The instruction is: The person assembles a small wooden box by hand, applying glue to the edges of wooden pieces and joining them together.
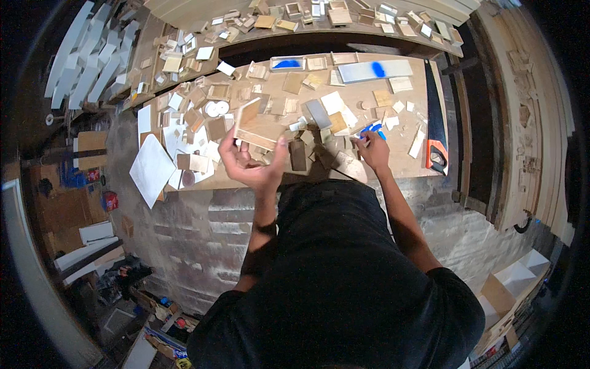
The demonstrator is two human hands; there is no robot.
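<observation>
My left hand [253,163] is closed on a small L-shaped wooden piece [249,120], a thin upright board joined to a strip, raised over the table's near edge. My right hand [373,150] reaches to the right part of the table with its fingers pinched at a small blue-and-white object [370,129]. Its kind, and whether the fingers grip it, cannot be made out. Between the hands lie a dark brown block [297,155], a grey block [318,114] and a pale rounded piece [349,166].
Wooden offcuts and little open boxes cover the worktable [276,80]. A handsaw with an orange handle [437,156] lies along its right edge. White sheets [152,171] overhang the front left. A long board with a blue patch [375,71] lies at the back, before a cluttered shelf [258,40].
</observation>
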